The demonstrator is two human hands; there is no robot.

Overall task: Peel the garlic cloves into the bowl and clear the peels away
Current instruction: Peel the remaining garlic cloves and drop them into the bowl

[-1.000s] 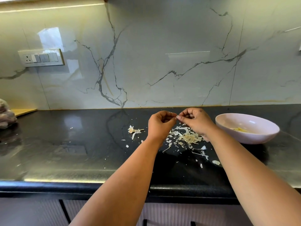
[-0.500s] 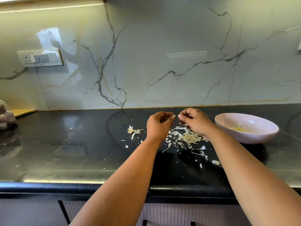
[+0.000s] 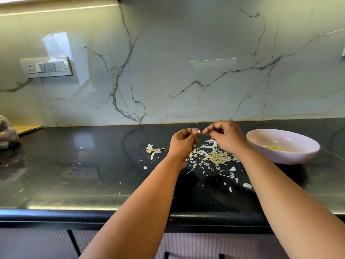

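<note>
My left hand (image 3: 183, 143) pinches a small white garlic clove (image 3: 198, 131) between thumb and fingertips, above the black counter. My right hand (image 3: 225, 137) hovers just right of it with fingers curled; whether they hold a scrap of peel I cannot tell. A heap of pale garlic peels (image 3: 216, 157) lies on the counter under and between both hands. The pale pink bowl (image 3: 302, 144) stands to the right, with a few peeled cloves (image 3: 274, 147) inside.
A garlic stem with papery skin (image 3: 153, 150) lies left of my left hand. Loose peel flakes (image 3: 247, 185) are scattered toward the counter's front edge (image 3: 93, 214). A bag-like bundle (image 3: 7, 135) sits far left. A switch plate (image 3: 46, 67) is on the marble backsplash.
My hands have drawn slightly apart; the right hand pulled back to the right, and the clove's white tip now shows at my left fingertips.
</note>
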